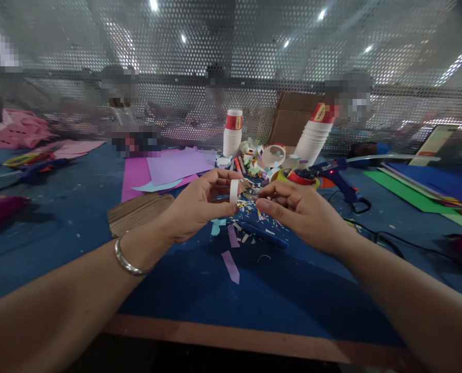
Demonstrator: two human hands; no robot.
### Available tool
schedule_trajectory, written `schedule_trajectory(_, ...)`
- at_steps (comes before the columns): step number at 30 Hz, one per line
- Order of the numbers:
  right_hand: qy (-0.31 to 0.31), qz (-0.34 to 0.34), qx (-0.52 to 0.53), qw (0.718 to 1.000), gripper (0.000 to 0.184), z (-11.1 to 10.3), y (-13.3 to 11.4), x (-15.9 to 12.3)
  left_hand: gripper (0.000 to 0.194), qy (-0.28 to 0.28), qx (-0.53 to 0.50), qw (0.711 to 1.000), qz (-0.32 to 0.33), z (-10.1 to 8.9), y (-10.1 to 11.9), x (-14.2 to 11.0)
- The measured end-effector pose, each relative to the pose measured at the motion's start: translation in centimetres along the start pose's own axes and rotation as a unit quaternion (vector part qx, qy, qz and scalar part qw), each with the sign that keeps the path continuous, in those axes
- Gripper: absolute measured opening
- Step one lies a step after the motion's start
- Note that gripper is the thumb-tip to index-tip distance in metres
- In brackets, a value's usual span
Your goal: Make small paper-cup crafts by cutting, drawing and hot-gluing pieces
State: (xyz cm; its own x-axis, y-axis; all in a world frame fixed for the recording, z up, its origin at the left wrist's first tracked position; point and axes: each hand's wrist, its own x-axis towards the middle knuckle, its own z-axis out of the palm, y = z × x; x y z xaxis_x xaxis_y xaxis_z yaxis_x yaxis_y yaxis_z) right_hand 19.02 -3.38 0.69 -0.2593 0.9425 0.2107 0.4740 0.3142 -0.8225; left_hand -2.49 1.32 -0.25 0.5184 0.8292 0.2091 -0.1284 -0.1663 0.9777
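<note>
The left hand (pixel 200 207) grips a white band (pixel 234 192) between thumb and fingers, the thumb at its lower end and the fingers at its upper end. The band stands upright above the blue tabletop (pixel 262 298), in front of the scattered paper scraps (pixel 248 207). The right hand (pixel 306 212) is positioned beside it, apart from the band, with thumb and fingertips nearly together; whether a small item is pinched there cannot be determined. A blue pen-shaped tool (pixel 268 237) lies below and between the hands, near a pointed purple strip (pixel 231 268). Brown cardboard (pixel 138 215) lies beyond the left forearm. A blue glue gun (pixel 340 181) stands beyond the right hand, its indicator lit red.
</note>
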Motion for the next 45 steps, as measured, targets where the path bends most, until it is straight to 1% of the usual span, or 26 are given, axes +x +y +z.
schedule_trajectory(5, -0.034, -0.005, 0.005, 0.999, 0.031, 0.29, -0.15, -0.15, 0.045, -0.003, 0.043, 0.998, 0.037, 0.26, 0.00, 0.08)
schedule_trajectory(8, -0.039, -0.002, -0.006, 0.999, 0.031, 0.37, -0.18, -0.22, 0.045, -0.013, 0.072, 0.995, 0.065, 0.40, -0.18, 0.15)
schedule_trajectory(11, -0.040, 0.002, -0.016, 0.999, 0.032, 0.36, -0.17, -0.29, 0.047, -0.009, 0.112, 0.990, 0.083, 0.40, -0.38, 0.10)
schedule_trajectory(15, -0.038, 0.008, -0.027, 0.999, 0.033, 0.33, -0.18, -0.34, 0.047, -0.004, 0.138, 0.986, 0.091, 0.33, -0.48, -0.05)
schedule_trajectory(22, -0.029, 0.003, -0.040, 0.999, 0.031, 0.28, -0.26, -0.24, 0.049, -0.001, 0.141, 0.986, 0.094, 0.17, -0.59, -0.08)
schedule_trajectory(30, -0.030, 0.004, -0.042, 0.999, 0.031, 0.16, -0.28, -0.28, 0.050, -0.004, 0.124, 0.989, 0.074, 0.24, -0.41, -0.09)
schedule_trajectory(37, -0.033, -0.009, -0.050, 0.998, 0.033, 0.18, -0.02, -0.24, 0.051, -0.001, 0.142, 0.986, 0.087, 0.13, -0.64, -0.12)
schedule_trajectory(45, -0.045, -0.015, -0.037, 0.998, 0.032, 0.22, -0.33, -0.50, 0.049, 0.006, 0.154, 0.983, 0.102, 0.68, -0.26, -0.59)
